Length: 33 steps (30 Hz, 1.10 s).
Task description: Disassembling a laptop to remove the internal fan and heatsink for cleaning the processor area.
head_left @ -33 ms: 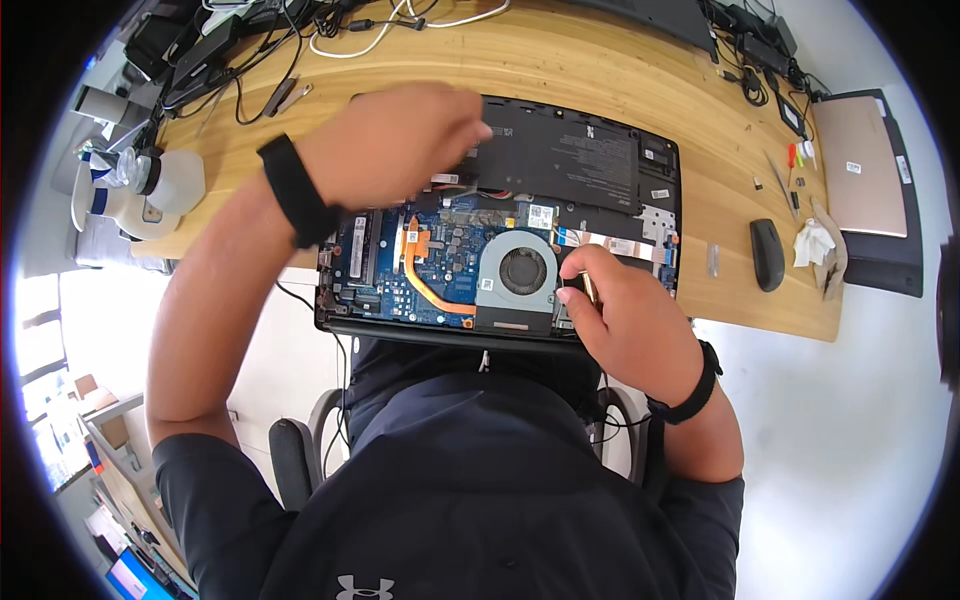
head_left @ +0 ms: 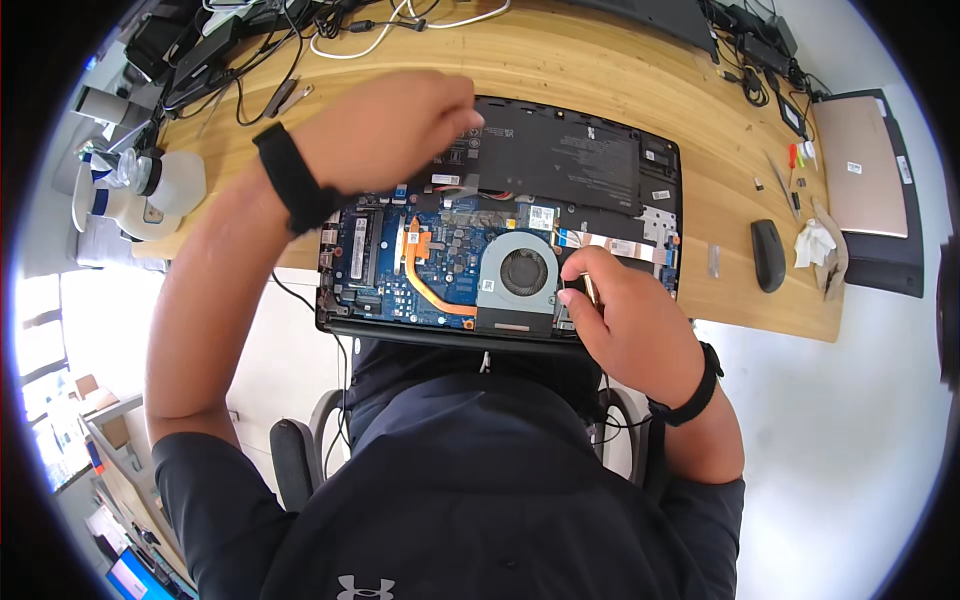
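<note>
An opened laptop (head_left: 660, 190) lies at the desk's front edge with its insides showing. Along its far side is a flat black battery (head_left: 560, 160); nearer me are a blue circuit board (head_left: 390, 285), a copper heat pipe (head_left: 430, 292) and a round fan (head_left: 523, 272). My left hand (head_left: 400, 130) is over the battery's left end, fingers curled together; whatever they pinch, if anything, is hidden. To the right of the fan, my right hand (head_left: 635, 310) has thumb and forefinger bent round a small dark piece with a shiny edge, too covered to name.
A black mouse (head_left: 767, 255) and crumpled white tissue (head_left: 814, 243) sit on the right, near a red-tipped screwdriver (head_left: 793, 155). Further right lies a closed beige laptop (head_left: 860, 165). White bottles (head_left: 178, 185) stand at left; cables (head_left: 365, 30) run along the back.
My left hand has shifted a little to the left and away from me, uncovering more of the battery. The right hand stays where it was.
</note>
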{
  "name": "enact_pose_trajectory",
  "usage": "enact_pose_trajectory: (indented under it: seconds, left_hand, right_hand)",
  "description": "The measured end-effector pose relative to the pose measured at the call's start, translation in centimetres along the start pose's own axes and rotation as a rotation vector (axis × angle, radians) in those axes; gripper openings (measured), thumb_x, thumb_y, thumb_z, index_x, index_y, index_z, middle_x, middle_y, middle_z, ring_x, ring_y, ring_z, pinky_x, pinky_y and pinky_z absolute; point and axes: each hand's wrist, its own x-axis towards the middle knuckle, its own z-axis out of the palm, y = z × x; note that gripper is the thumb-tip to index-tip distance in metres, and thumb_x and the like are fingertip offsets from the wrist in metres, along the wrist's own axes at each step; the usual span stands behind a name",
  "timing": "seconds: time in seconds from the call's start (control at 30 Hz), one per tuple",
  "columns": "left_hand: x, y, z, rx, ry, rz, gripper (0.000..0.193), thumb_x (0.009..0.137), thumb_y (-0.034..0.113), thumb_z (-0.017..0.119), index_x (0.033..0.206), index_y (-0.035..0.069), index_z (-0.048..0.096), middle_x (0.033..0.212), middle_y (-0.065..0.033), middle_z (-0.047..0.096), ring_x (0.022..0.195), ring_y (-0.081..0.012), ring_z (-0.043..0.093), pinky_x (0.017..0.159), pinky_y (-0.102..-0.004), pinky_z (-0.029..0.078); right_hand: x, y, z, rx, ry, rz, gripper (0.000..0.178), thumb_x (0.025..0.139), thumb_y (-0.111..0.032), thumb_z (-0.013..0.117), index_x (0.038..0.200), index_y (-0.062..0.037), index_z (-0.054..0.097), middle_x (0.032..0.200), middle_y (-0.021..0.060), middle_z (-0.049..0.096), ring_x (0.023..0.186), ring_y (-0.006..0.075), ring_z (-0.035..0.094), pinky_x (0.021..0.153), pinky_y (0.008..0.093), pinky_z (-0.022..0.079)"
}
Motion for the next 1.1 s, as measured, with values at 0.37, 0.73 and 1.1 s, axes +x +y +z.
enact_pose_trajectory:
  seconds: [0.37,0.73,1.1]
  left_hand:
    - [7.1,-8.7,1.9,0.032,-0.032,-0.112,0.018,0.099,0.022,0.068,0.101,0.005,0.063,0.080,-0.0076,0.064,0.075,-0.0218,0.061,0.072,-0.0353,0.050]
    - [6.7,-9.1,2.3,-0.092,-0.076,-0.132,0.020,0.098,0.018,0.070,0.112,0.005,0.064,0.089,-0.0049,0.067,0.082,-0.0172,0.063,0.076,-0.0323,0.051]
    - [-4.5,0.4,-3.3,-0.039,0.079,0.033,0.029,0.092,0.016,0.075,0.117,0.005,0.064,0.108,-0.0068,0.064,0.093,-0.0201,0.061,0.079,-0.0318,0.048]
  right_hand:
    - [0.1,0.3,0.7,0.076,0.061,-0.032,0.015,0.097,-0.010,0.064,0.110,-0.0055,0.058,0.060,0.0081,0.049,0.052,0.0207,0.049,0.052,0.0363,0.037]
    - [-0.3,-0.4,0.8,0.152,0.025,0.053,0.026,0.097,-0.007,0.062,0.121,0.0000,0.057,0.068,0.0144,0.058,0.059,0.0325,0.061,0.059,0.0436,0.045]
    - [-3.2,1.1,1.2,1.178,-0.111,0.445,0.037,0.107,-0.009,0.050,0.143,0.0009,0.054,0.070,0.0025,0.054,0.048,0.0098,0.051,0.044,0.0245,0.043]
